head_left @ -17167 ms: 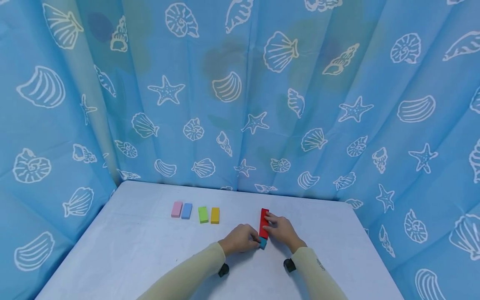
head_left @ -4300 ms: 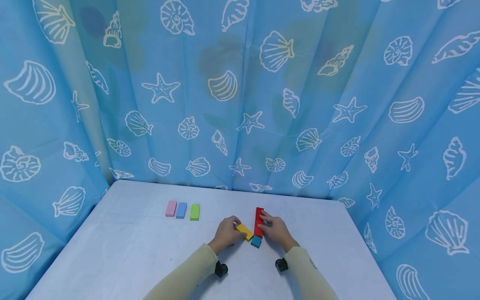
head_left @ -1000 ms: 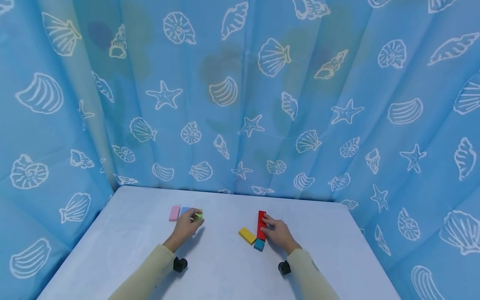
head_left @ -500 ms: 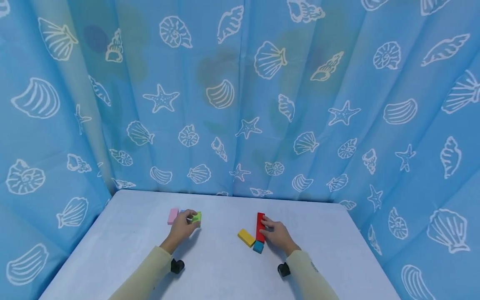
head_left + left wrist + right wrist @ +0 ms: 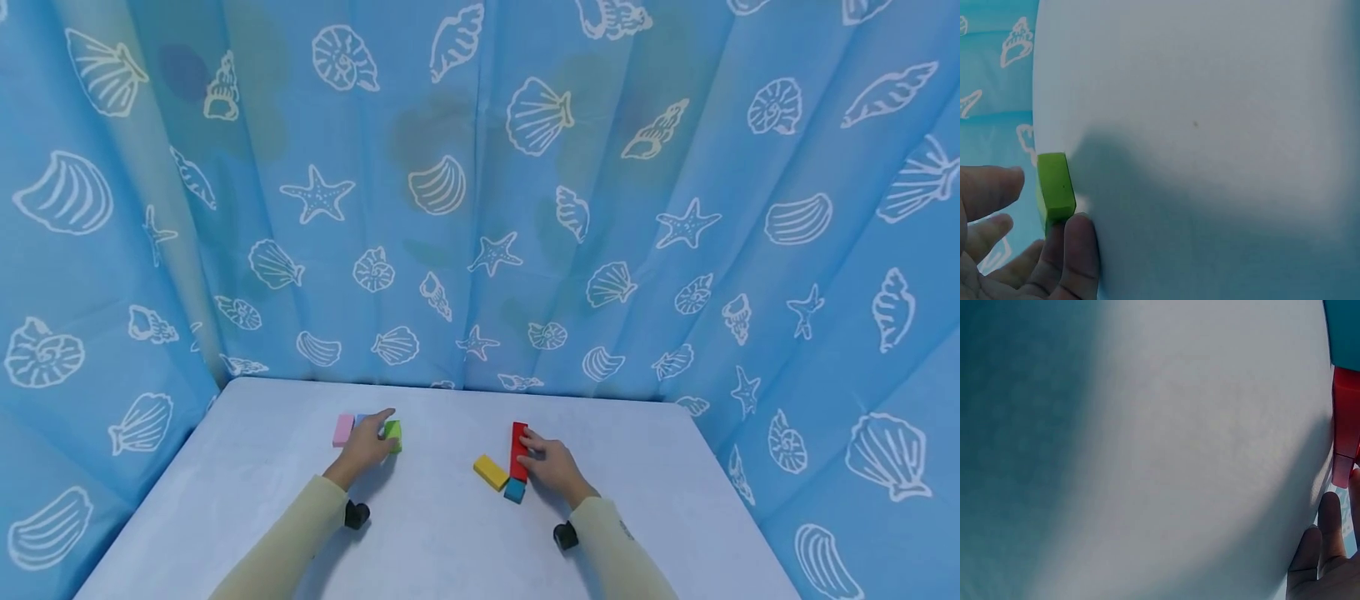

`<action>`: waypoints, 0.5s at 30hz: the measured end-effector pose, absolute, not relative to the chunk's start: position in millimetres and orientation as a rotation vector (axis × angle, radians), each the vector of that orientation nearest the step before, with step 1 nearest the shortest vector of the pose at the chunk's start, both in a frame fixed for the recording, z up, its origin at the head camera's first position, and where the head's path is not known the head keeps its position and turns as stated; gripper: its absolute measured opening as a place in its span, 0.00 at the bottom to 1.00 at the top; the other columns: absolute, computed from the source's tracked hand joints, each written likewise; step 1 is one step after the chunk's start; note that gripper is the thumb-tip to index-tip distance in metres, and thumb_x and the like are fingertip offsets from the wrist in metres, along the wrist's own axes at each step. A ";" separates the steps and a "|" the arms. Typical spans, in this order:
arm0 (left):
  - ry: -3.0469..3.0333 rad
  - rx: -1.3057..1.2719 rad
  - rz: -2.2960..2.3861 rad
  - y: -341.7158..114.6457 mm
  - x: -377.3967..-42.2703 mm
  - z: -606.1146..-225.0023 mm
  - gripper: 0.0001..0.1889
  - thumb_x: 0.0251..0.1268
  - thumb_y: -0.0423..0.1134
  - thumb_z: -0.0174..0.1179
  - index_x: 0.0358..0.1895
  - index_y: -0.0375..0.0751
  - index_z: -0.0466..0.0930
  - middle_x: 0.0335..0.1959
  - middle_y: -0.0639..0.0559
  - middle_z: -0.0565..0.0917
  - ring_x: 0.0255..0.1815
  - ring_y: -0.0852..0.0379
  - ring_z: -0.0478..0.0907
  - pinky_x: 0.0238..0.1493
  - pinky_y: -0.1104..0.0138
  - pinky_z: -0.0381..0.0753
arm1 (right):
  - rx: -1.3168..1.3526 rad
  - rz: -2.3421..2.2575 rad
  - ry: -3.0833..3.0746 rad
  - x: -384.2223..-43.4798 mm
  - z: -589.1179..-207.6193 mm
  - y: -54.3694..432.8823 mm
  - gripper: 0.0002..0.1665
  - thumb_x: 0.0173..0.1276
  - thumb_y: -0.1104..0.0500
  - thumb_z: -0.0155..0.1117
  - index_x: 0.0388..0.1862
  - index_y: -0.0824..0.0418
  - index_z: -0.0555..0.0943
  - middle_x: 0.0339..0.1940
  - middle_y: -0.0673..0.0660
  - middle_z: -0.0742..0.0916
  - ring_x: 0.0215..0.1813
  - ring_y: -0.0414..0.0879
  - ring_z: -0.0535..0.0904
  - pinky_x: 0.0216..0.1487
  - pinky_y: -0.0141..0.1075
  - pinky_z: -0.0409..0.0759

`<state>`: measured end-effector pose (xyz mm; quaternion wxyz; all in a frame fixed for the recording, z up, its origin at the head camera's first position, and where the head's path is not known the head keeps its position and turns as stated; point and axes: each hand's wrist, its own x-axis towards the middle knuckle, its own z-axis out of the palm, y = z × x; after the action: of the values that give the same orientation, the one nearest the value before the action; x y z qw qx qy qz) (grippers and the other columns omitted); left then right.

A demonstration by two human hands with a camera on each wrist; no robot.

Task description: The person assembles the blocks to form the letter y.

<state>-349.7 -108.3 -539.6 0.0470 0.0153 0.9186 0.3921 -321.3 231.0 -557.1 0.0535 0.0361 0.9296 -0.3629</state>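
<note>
In the head view, my left hand (image 5: 364,447) is at a small green block (image 5: 394,430) at the table's far left, its index finger raised off it. The left wrist view shows fingertips touching the lower end of the green block (image 5: 1055,186) while another digit stands apart from it. My right hand (image 5: 557,469) rests its fingertips along the right side of a long red block (image 5: 518,450), which shows a seam line in the right wrist view. A teal block (image 5: 514,490) touches its near end. Beside it a yellow block (image 5: 491,472) lies slanted.
A pink block (image 5: 342,430) lies left of the left hand. A blue block (image 5: 361,418) is mostly hidden behind that hand. The white table (image 5: 450,542) ends at a blue shell-print curtain (image 5: 480,200).
The yellow block went from the row to beside the teal block, and was let go. The left hand moved left to the green block; its index finger has just lifted. The right hand stays.
</note>
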 end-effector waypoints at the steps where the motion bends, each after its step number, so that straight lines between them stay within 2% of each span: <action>1: 2.796 0.047 1.185 -107.5 -350.4 -539.8 0.32 0.65 0.32 0.61 0.73 0.39 0.65 0.72 0.34 0.68 0.71 0.35 0.66 0.70 0.44 0.65 | 0.108 -1.101 2.826 -321.1 -557.1 231.1 0.31 0.67 0.56 0.68 0.69 0.51 0.74 0.74 0.52 0.74 0.76 0.62 0.63 0.64 0.55 0.75; 4: 2.801 0.071 1.153 -105.5 -352.2 -541.5 0.31 0.64 0.31 0.61 0.72 0.38 0.66 0.71 0.35 0.69 0.73 0.35 0.63 0.71 0.43 0.63 | 0.105 -1.118 2.820 -320.7 -556.9 231.3 0.32 0.66 0.57 0.69 0.69 0.51 0.74 0.74 0.53 0.74 0.76 0.63 0.62 0.64 0.56 0.75; 9: 2.841 0.143 1.126 -102.5 -353.2 -545.6 0.27 0.64 0.30 0.62 0.67 0.36 0.71 0.67 0.35 0.73 0.71 0.35 0.66 0.70 0.44 0.66 | 0.112 -1.131 2.807 -320.6 -556.6 231.2 0.32 0.67 0.56 0.68 0.70 0.51 0.74 0.74 0.52 0.74 0.76 0.63 0.62 0.64 0.56 0.75; 15: 2.823 0.173 1.119 -98.0 -352.6 -544.0 0.26 0.64 0.32 0.64 0.66 0.38 0.72 0.67 0.35 0.73 0.71 0.35 0.67 0.69 0.44 0.66 | 0.127 -1.135 2.805 -320.4 -557.6 230.5 0.32 0.67 0.56 0.68 0.70 0.51 0.74 0.74 0.53 0.74 0.76 0.62 0.62 0.64 0.55 0.75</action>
<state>-352.6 -98.0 -544.0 0.0498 0.0569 0.9269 0.3675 -320.4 230.5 -557.6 0.0566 0.0419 0.9246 -0.3743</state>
